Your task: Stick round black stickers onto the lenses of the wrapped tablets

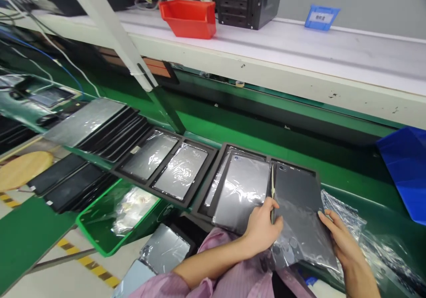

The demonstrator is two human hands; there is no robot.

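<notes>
A dark tablet point(297, 200), back side up with its camera at the top, lies partly in a clear plastic bag point(299, 247) in front of me. My left hand point(264, 227) pinches its left edge, where a thin yellowish strip point(273, 182) shows; I cannot make out what the strip is. With fingers curled on the opposite edge, my right hand point(341, 236) holds the tablet and its bag. Just left rests a grey tablet point(246, 187) in shiny film. Both lie over a black foam tray point(199, 207), whose lower part is hidden.
Left of it, another foam tray point(115, 170) holds two wrapped tablets, beside stacked dark trays point(116, 134). A green bin point(96, 242) contains crumpled plastic. Clear bags point(369, 240) lie at right, near a blue bin point(406, 169). A shelf point(282, 67) overhangs the bench, carrying a red bin point(196, 21).
</notes>
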